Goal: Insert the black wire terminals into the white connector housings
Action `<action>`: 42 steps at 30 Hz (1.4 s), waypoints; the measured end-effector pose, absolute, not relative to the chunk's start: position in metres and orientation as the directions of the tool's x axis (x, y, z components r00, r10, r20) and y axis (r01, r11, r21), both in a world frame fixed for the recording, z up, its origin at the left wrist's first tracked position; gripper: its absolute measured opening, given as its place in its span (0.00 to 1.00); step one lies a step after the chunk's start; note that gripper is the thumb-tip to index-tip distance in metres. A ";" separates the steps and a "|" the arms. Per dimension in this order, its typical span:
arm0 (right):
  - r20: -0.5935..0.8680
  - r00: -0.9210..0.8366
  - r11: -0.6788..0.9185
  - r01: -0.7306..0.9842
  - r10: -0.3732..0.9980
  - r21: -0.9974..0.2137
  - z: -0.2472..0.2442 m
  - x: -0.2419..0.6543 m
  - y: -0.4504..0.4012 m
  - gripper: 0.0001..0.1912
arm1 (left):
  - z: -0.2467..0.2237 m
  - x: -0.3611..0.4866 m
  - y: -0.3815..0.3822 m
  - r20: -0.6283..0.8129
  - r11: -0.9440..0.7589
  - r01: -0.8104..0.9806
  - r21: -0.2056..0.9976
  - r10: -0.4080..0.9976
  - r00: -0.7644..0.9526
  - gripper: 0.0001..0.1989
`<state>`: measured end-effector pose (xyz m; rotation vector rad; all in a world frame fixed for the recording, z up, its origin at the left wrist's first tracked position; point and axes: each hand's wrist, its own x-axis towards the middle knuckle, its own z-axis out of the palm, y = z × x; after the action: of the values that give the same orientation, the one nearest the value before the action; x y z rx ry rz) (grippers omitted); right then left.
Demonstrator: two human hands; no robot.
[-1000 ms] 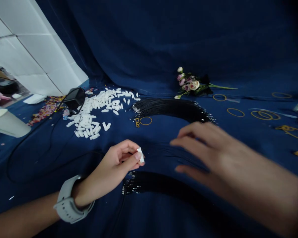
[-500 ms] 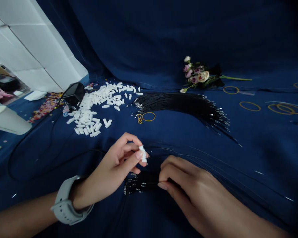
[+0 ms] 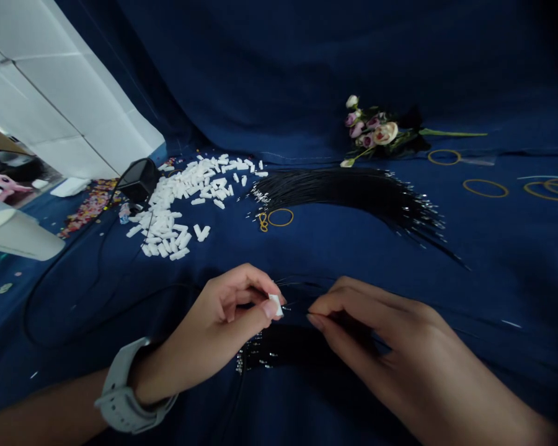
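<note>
Between the thumb and fingers of my left hand [image 3: 232,316] is a small white connector housing [image 3: 276,305]. My right hand [image 3: 381,334] is pinched on a thin black wire [image 3: 287,308]. The wire's metal tip lies right at the housing's right side; I cannot tell whether it has entered. Under both hands rests a bundle of black wires [image 3: 291,348] with shiny metal terminals at its left end, partly hidden by my fingers. A pile of loose white housings [image 3: 186,186] lies farther back on the left.
A larger black wire bundle [image 3: 335,188] stretches across the blue cloth behind my hands. Rubber bands [image 3: 280,217] lie near it and at right. Artificial flowers [image 3: 376,131] are at the back. At left are a black box-shaped device [image 3: 139,178], its cable and a paper cup [image 3: 25,234].
My right hand has lifted from the lower bundle with a wire in its pinch. My left hand has moved slightly right and down, turning the housing, and the wire tip now meets it.
</note>
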<state>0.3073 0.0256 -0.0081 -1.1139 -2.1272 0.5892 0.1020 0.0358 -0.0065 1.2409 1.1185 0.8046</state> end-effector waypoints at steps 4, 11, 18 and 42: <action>0.337 -0.433 0.538 0.533 0.836 -0.653 -0.007 0.307 0.025 0.09 | -0.008 0.101 0.036 -0.205 0.185 0.093 0.978 0.931 0.303 0.03; 0.317 -0.445 0.531 0.530 0.838 -0.661 -0.006 0.305 0.025 0.10 | -0.007 0.098 0.033 -0.188 0.181 0.053 0.982 0.926 0.327 0.02; 0.352 -0.456 0.566 0.518 0.817 -0.642 -0.006 0.306 0.022 0.11 | -0.008 0.097 0.031 -0.185 0.172 0.071 0.983 0.922 0.340 0.01; 0.311 -0.539 0.616 0.597 0.782 -0.514 -0.009 0.311 0.021 0.13 | -0.010 0.100 0.029 -0.161 0.118 0.142 0.983 0.927 0.339 0.02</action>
<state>0.3114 0.0215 -0.0085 -1.0851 -2.3241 0.4757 0.1004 0.0287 -0.0104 1.3364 1.0889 0.7838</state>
